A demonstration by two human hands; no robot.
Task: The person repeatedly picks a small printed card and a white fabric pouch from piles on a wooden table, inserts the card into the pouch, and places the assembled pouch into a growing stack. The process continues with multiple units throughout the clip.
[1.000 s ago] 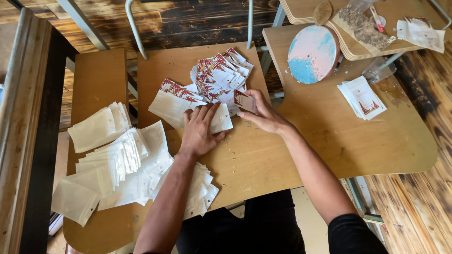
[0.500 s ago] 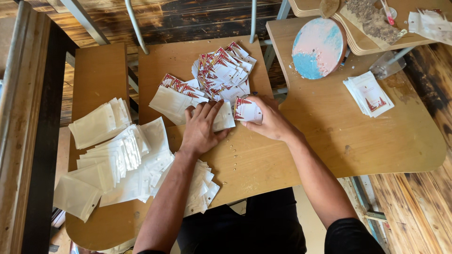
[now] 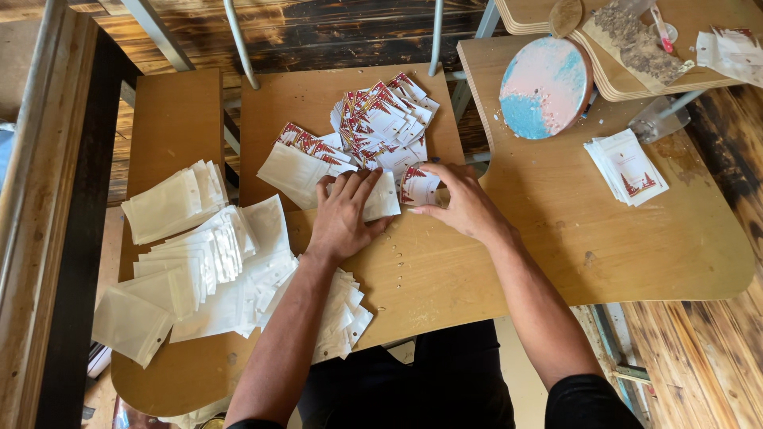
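Head view: we are pinning a clear pouch flat with our left hand, fingers spread, while our right hand is pinching a card; many cards are waiting, many pouches lying alongside

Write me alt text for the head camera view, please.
Seen from above, a left hand presses a clear pouch flat on a wooden table while the right hand holds a red-and-white card beside it. Heaps of cards and pouches surround them.
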